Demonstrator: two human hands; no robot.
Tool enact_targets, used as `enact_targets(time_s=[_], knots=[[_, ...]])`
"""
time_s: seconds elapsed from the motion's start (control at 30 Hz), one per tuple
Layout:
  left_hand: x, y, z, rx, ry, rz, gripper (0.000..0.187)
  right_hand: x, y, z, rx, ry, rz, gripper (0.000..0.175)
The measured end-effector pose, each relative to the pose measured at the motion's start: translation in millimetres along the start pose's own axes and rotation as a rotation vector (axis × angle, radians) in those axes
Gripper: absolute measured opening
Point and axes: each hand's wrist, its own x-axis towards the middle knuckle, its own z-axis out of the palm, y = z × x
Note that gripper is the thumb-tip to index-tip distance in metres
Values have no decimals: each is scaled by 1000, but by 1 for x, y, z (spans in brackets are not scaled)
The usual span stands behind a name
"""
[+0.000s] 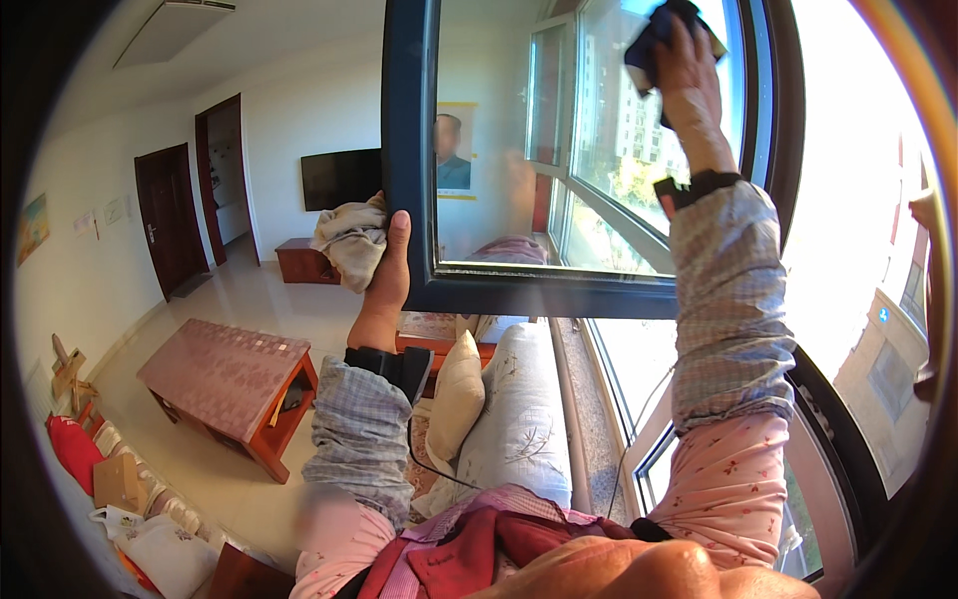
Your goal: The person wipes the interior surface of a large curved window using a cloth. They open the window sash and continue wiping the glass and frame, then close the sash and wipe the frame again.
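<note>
A window sash with a dark frame (524,296) stands swung inward before me. Its glass pane (501,217) mirrors the room, a wall portrait and other windows. My left hand (388,266) grips the sash's left side near the lower corner, thumb on the frame. A crumpled beige cloth (352,239) is held in that same hand. High at the upper right, my right hand (690,78) presses a dark cloth (658,45) flat to the glass. Part of the dark cloth is hidden under the fingers.
Below the sash lies a sofa with a pale cover (516,419) and a cushion (456,397), alongside a stone windowsill (591,419). A thin cable (623,464) crosses the sill. A low covered table (232,374) stands at left. Bright outdoors shows at right.
</note>
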Motion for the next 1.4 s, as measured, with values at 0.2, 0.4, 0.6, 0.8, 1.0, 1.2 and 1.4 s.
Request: enact_targets(time_s=[0.2, 0.4, 0.6, 0.8, 1.0, 1.2, 1.4], knots=[[-3, 0, 4, -110, -9, -37, 67, -33, 85, -19, -78, -23, 134, 53], [-2, 3, 3, -104, -35, 5, 56, -9, 30, 22, -136, 155, 35, 50], [0, -1, 4, -78, -20, 11, 53, -7, -141, 54, 99, 85, -272, 47], [0, -12, 2, -113, -37, -15, 52, 30, -140, 53, 162, 27, -296, 42], [-1, -10, 2, -128, -16, 9, 56, 58, 20, 37, 106, 29, -37, 50], [-4, -6, 4, -120, 28, 27, 59, 44, 106, 13, -114, 23, 227, 56], [-4, -13, 3, -70, 1, -21, 62, 101, 52, 52, -65, 47, 233, 57]])
